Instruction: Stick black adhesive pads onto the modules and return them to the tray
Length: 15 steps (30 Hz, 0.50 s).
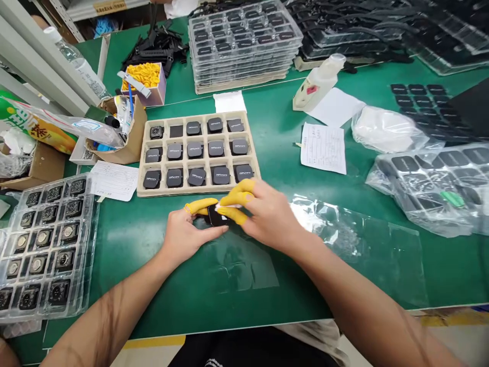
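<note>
Yellow finger cots cover some fingers of both hands. My left hand [185, 228] grips a black square watch case [217, 216] by its edges, screen side up. Pinched in my right hand [263, 211] is a small white wipe [231, 206], which touches the top of the watch case. Just beyond the hands sits a beige compartment tray [198, 191]; most compartments hold black square pieces with white lettering, and the back left one holds a watch case [156, 132]. A clear plastic sheet [244, 270] lies on the table below my hands.
On the left stands a clear tray [89, 244] of watch cases. Behind are stacked clear trays [244, 66], a box of yellow finger cots [143, 76] and a cardboard box [133, 135]. A white bottle [321, 81], written paper [323, 148] and bagged tray [428, 188] lie to the right.
</note>
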Tool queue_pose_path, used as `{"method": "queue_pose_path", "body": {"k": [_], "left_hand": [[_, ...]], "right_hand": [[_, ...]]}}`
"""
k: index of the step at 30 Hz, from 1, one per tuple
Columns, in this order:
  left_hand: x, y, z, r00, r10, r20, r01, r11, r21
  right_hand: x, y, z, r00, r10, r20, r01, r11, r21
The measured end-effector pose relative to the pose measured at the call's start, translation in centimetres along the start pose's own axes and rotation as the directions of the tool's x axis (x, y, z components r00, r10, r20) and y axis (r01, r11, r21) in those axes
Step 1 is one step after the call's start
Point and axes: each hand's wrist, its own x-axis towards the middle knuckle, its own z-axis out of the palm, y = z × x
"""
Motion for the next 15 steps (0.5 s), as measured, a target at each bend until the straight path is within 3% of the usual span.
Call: {"method": "queue_pose_path", "body": {"k": [4,8,12,15], "left_hand": [[0.0,0.1,0.0,1.000,0.018,0.000,-0.018,0.999,0.034],[0.0,0.2,0.0,1.000,0.004,-0.026,-0.003,1.000,0.017],[-0.2,0.0,0.0,1.000,0.022,-0.013,-0.021,0.999,0.040],[-0.2,0.2,-0.1,0.999,0.041,-0.027,-0.039,0.996,0.075]], "right_hand": [[-0.1,1.0,0.2,1.000,-0.027,-0.011,0.027,0.998,0.052],[-0.2,0.8,0.4,0.990,0.075,-0.118,-0.078,0.997,-0.016],[-0.3,0.5,0.9,0.994,0.012,-0.112,-0.009,1.000,0.030],[-0.4,1.7,-0.4,0.967,0.151,-0.204,-0.183,0.971,-0.151]]}}
